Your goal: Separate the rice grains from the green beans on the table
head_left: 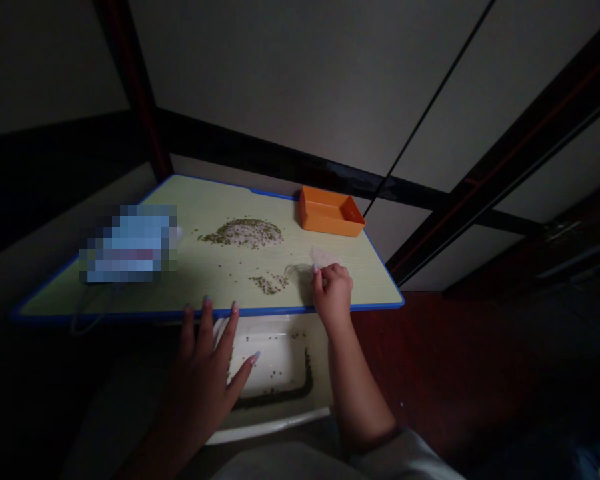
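My right hand point(333, 288) is closed in a pinch over the front right of the pale board; what its fingertips hold is too small to make out. Just left of the thumb shows a faint, curved, see-through rim point(299, 269). Behind the fingers lies a small patch of white grains point(324, 255). Left of it, a small scatter of green beans and pale grains point(270, 284) lies near the front. Farther back spreads a larger mixed pile point(247, 232). With fingers spread, my left hand point(207, 357) is open at the board's front edge, its fingertips by the blue trim.
An orange open box point(333, 217) stands at the back right of the board point(205, 200). At left lies a blurred-out blue item point(130, 247). Below the front edge, a white tub point(267, 423) holds green beans along its sides. Cabinet panels point(290, 80) rise behind.
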Motion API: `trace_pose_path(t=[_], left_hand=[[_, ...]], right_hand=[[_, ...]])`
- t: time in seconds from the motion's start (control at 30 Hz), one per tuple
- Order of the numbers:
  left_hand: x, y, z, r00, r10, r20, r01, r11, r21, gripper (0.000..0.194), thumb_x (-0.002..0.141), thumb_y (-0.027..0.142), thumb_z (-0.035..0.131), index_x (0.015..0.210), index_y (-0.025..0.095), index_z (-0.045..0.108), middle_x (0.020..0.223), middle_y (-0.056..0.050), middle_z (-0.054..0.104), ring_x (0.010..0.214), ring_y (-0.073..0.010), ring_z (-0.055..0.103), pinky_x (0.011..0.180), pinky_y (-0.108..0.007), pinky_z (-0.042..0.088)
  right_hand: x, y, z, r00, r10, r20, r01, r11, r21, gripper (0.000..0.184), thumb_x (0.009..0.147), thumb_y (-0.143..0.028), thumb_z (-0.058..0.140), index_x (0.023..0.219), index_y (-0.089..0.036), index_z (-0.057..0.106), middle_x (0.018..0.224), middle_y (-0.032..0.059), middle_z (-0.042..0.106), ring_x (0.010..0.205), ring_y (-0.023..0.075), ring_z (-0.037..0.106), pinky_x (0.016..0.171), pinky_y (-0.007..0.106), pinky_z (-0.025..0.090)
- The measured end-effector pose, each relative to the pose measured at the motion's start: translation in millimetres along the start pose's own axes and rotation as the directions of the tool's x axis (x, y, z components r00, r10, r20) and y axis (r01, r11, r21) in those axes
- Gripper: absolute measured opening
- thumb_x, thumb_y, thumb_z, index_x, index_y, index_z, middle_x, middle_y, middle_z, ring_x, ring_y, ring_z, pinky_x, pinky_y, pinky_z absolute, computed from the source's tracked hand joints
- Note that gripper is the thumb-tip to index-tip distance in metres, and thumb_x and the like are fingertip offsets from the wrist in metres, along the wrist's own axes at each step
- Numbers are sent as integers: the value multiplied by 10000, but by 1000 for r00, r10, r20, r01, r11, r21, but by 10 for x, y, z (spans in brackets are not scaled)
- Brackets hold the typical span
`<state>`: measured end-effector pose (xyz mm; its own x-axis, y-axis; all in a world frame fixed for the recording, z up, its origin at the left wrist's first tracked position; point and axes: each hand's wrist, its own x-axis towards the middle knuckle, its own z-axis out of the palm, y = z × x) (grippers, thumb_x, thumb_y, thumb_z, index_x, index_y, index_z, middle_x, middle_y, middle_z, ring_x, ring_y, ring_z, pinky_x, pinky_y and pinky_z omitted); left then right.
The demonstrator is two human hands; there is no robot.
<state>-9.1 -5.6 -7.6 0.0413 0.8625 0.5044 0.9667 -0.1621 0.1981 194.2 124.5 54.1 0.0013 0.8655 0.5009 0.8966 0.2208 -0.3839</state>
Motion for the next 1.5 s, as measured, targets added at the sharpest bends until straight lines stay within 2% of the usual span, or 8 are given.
trace_pose_path(t=[0.17,0.4,1.2,1.5], left_hand=[[2,2,6,1000,-19,16,19,1000,-17,763,850,469,478,1507,196,202,1625,-165,-36,1472,-455,2,1102,-634,300],[3,5,0,1000,-6,17,6,1000,-21,766,848,448,486,1510,200,190,1625,-166,-44,1473,-454,-8,1097,-641,306],[-1,1,-5,999,-10,35,11,1000,-19,756,852,445,483,1509,209,194,1627,-151,-58,1474,-449,-24,1115,-631,278],[-1,-3,-15,999,-3,36,3,1000,-4,743,854,452,476,1501,185,226,1625,-167,-48,1470,-461,-9,1108,-631,287]], right_hand=[[-7,-9,21,1000,-12,27,12,1000,5,277,935,-250,517,720,-180,678,825,70,629,865,201,504,753,312,305],[-31,-39,59,994,-86,67,79,992,102,276,936,-269,529,709,-189,663,810,61,609,857,198,509,756,314,320],[-109,-220,19,961,-237,145,196,948,250,290,946,-287,520,704,-192,648,810,35,583,856,179,508,813,323,343],[-89,-186,11,972,-201,119,167,955,246,303,948,-290,509,689,-194,634,808,38,587,850,178,511,814,323,349]])
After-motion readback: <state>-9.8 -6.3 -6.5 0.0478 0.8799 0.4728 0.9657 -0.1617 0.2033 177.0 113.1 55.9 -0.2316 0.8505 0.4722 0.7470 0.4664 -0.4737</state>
